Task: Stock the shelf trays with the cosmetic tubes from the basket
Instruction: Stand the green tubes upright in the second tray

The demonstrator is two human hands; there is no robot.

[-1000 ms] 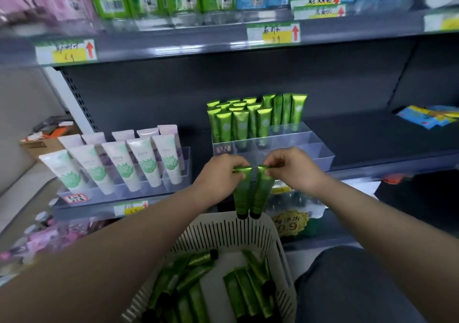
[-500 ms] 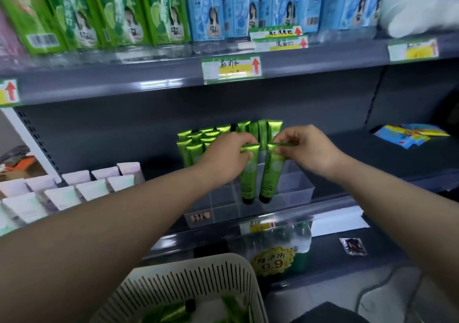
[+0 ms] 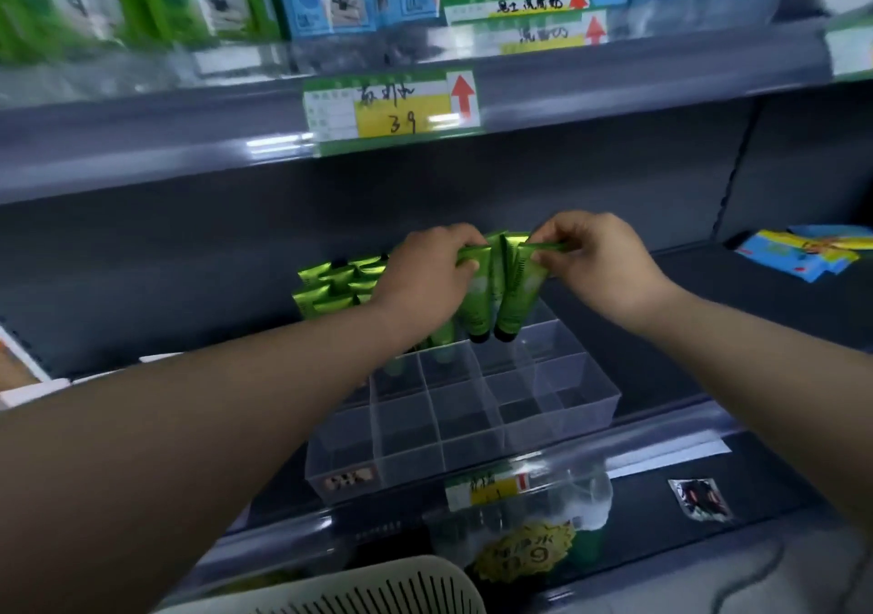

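1. Shelf [image 3: 737,292]: the middle deck carries the clear tray [image 3: 583,405]. The basket [image 3: 378,585] has dropped to the bottom edge of the view, and its contents are out of frame
2. Tray: the stocked tubes [image 3: 330,287] stand in its rear cells only, crimped ends up
3. Left grip [image 3: 427,273] pinches the crimped end of the left tube [image 3: 477,297]. Right grip [image 3: 600,259] pinches the crimped end of the right tube [image 3: 517,304]
4. Change: one second ago both tubes hung over the basket. Now their black caps hang just above the tray cells beside the stocked rows. Judgement: the carry is complete and only lowering remains
5. Writing: the price tag [image 3: 392,110] on the upper shelf edge reads "39" by hand, with a red arrow. The yellow burst label [image 3: 524,552] appears to read "9.9" but is blurred. The print on the tubes is not legible
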